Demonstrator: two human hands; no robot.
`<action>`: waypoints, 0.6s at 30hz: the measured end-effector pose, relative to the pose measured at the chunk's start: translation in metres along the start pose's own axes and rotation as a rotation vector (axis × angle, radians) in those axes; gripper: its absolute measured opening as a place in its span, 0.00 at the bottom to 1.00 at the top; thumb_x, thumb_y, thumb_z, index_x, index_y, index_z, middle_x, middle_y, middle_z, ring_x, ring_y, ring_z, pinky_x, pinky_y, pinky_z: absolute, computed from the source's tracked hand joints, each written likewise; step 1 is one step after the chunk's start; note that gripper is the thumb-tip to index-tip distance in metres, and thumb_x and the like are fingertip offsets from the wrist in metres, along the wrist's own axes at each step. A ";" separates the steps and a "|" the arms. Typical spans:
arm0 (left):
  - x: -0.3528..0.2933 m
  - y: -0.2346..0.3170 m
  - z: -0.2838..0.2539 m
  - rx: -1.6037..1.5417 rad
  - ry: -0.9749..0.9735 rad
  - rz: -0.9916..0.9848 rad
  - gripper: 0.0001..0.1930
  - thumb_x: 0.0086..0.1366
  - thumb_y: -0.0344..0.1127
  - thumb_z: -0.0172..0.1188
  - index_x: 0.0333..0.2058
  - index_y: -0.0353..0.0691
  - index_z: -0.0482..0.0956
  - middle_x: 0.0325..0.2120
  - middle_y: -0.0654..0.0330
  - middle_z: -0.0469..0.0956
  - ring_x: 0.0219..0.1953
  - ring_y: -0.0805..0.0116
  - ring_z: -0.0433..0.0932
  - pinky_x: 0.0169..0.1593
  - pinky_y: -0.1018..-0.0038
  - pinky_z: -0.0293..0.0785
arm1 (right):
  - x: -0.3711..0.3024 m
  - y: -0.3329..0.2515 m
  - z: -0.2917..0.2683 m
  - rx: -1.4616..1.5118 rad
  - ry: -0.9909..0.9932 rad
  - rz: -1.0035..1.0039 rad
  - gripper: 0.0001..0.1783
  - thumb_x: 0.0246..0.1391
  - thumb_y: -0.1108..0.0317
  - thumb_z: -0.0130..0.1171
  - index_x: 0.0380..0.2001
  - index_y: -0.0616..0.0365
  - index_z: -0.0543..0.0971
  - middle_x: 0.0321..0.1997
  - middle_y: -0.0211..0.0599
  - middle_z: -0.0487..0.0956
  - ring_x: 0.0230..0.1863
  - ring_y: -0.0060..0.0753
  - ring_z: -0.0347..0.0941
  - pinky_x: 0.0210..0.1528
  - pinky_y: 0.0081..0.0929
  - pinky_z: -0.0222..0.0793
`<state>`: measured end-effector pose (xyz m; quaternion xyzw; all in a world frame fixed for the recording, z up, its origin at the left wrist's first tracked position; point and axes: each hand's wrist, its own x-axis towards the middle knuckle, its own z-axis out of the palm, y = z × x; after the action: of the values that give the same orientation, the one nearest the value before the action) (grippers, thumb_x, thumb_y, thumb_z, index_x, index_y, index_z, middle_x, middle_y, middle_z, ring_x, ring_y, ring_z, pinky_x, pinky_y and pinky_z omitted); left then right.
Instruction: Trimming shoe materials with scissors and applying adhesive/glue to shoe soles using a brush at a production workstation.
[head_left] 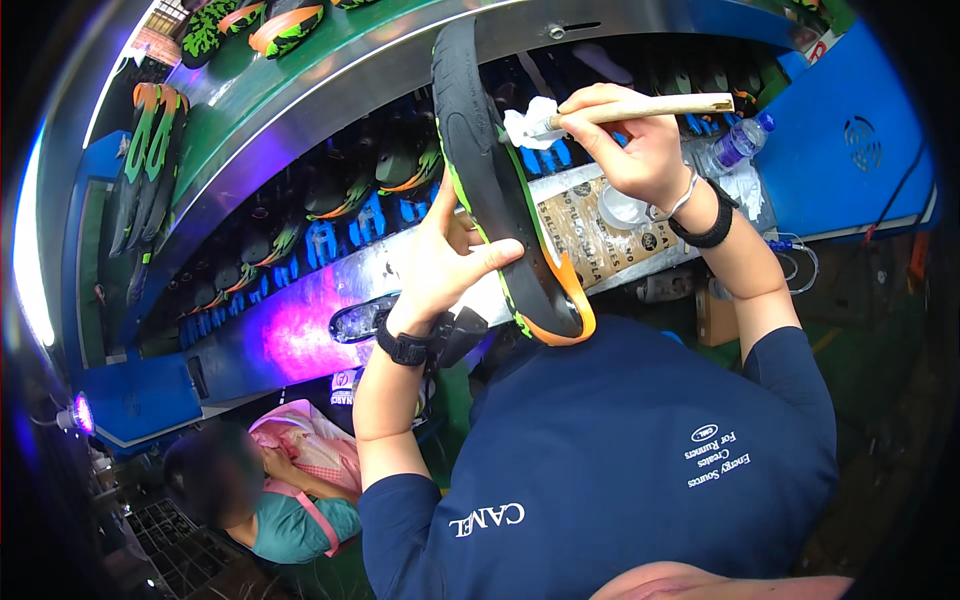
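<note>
My left hand [450, 262] is closed around a long shoe sole [487, 165], its thumb pressed across the inner face. The sole is black inside, with a green-speckled edge and an orange heel end, and it stands nearly upright in front of my chest. My right hand [632, 145] grips a pale wooden-looking stick [672, 106] with a white cloth wad [532, 122] at its tip. That wad is right beside the sole's right edge; whether it touches cannot be told. Under my right wrist sits a small white cup [622, 208] on a brown printed sheet [592, 232].
Behind the bench, shoe parts on blue holders [322, 243] line a rack. Several green and orange soles [150, 165] hang at left; more lie on the green upper surface [350, 35]. A plastic bottle [740, 143] leans at right by a blue panel [850, 130]. A co-worker [300, 525] sits lower left.
</note>
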<state>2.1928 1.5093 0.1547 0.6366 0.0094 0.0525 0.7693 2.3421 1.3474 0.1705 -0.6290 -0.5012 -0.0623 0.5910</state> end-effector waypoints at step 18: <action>-0.020 0.026 -0.015 -0.026 0.259 0.082 0.32 0.48 0.32 0.61 0.51 0.35 0.54 0.42 0.55 0.68 0.42 0.66 0.70 0.45 0.72 0.67 | -0.007 -0.021 -0.014 0.403 -0.010 0.164 0.05 0.45 0.78 0.52 0.29 0.67 0.73 0.21 0.32 0.73 0.17 0.14 0.64 0.18 0.11 0.58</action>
<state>2.1700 1.5272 0.1765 0.6146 0.0820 0.1655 0.7669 2.3314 1.3286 0.1842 -0.5371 -0.4536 0.0909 0.7053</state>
